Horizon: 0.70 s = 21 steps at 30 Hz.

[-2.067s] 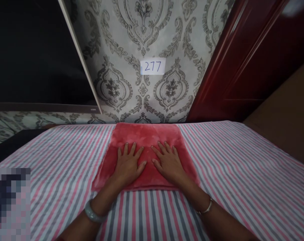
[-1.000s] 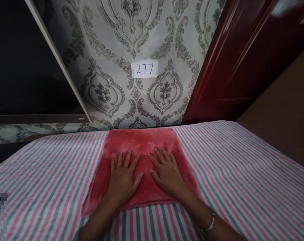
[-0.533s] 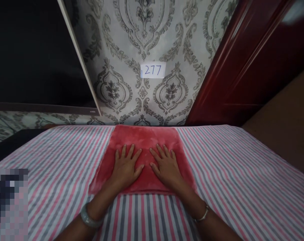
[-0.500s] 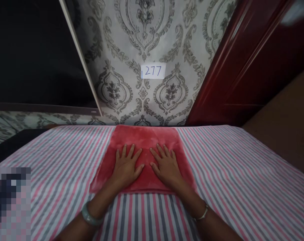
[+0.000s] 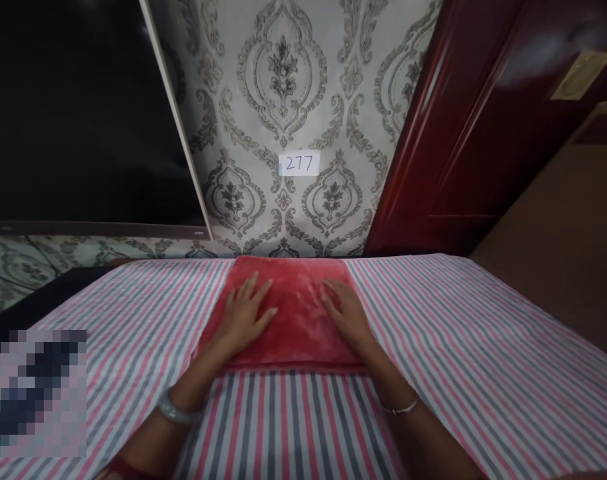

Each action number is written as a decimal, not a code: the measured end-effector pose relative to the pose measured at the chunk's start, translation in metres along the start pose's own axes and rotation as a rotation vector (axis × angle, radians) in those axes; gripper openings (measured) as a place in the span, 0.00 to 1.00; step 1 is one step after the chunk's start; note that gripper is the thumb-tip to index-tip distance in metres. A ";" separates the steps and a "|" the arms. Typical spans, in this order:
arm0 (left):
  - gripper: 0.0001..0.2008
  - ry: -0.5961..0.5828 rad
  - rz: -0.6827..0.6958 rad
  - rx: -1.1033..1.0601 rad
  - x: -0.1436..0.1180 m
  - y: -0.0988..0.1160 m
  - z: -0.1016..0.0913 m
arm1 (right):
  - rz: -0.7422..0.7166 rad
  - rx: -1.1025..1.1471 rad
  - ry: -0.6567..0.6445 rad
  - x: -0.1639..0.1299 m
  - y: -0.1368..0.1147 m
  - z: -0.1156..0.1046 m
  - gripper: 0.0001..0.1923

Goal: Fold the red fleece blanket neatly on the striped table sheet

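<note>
A folded red plush cloth (image 5: 293,333) lies flat on the striped sheet, its layered near edge facing me. My left hand (image 5: 243,313) rests on its left part, fingers spread and holding nothing. Over the right part is my right hand (image 5: 348,313), fingers loosely bent, with nothing in it; whether its fingertips touch the cloth I cannot tell. Pale finger-shaped marks show in the pile beside that hand. A pale bangle circles my left wrist and a thin silver one my right.
The pink, grey and white striped sheet (image 5: 453,347) covers the surface around the cloth. Behind stand a patterned wall with a "277" paper (image 5: 299,163), a dark screen (image 5: 83,120) at left and a dark red door panel (image 5: 448,133) at right. A pixelated patch covers the lower left.
My right hand has shifted right and its spread fingers have bent, leaving marks on the cloth. My left hand has moved slightly left. The camera view has tilted up a little.
</note>
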<state>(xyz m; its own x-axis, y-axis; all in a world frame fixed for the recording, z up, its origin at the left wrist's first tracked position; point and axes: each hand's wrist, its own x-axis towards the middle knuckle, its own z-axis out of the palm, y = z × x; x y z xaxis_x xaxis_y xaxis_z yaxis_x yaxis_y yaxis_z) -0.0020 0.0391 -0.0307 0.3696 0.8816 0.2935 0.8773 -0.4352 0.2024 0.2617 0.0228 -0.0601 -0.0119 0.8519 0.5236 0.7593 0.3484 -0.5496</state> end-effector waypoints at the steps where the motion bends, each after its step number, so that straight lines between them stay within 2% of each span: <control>1: 0.30 0.032 -0.004 0.002 0.000 -0.006 -0.009 | 0.010 0.011 0.057 0.000 0.005 -0.007 0.24; 3: 0.28 0.068 -0.035 0.029 -0.003 -0.021 -0.027 | 0.026 -0.004 0.122 -0.003 0.014 -0.020 0.24; 5: 0.27 0.084 -0.088 0.071 -0.008 -0.035 -0.039 | 0.029 -0.044 0.129 -0.010 0.023 -0.029 0.24; 9: 0.28 0.043 -0.165 0.139 -0.021 -0.049 -0.045 | 0.024 -0.139 0.079 -0.025 0.036 -0.035 0.24; 13: 0.25 0.004 -0.165 0.113 -0.025 -0.038 -0.035 | 0.042 -0.286 -0.011 -0.029 0.033 -0.026 0.25; 16: 0.25 -0.010 -0.187 0.119 -0.025 -0.032 -0.020 | 0.120 -0.397 -0.092 -0.032 0.026 -0.014 0.25; 19: 0.27 -0.055 -0.210 0.086 -0.027 -0.040 0.000 | 0.170 -0.418 -0.150 -0.038 0.025 -0.004 0.26; 21: 0.28 -0.044 -0.197 0.032 -0.029 -0.048 0.012 | 0.164 -0.381 -0.168 -0.042 0.028 0.001 0.26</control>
<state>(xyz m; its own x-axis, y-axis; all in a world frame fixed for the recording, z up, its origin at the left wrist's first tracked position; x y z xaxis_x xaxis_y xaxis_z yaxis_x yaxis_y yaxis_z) -0.0514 0.0367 -0.0606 0.2022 0.9567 0.2095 0.9431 -0.2479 0.2217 0.2828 -0.0032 -0.0979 0.0470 0.9466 0.3191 0.9450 0.0613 -0.3212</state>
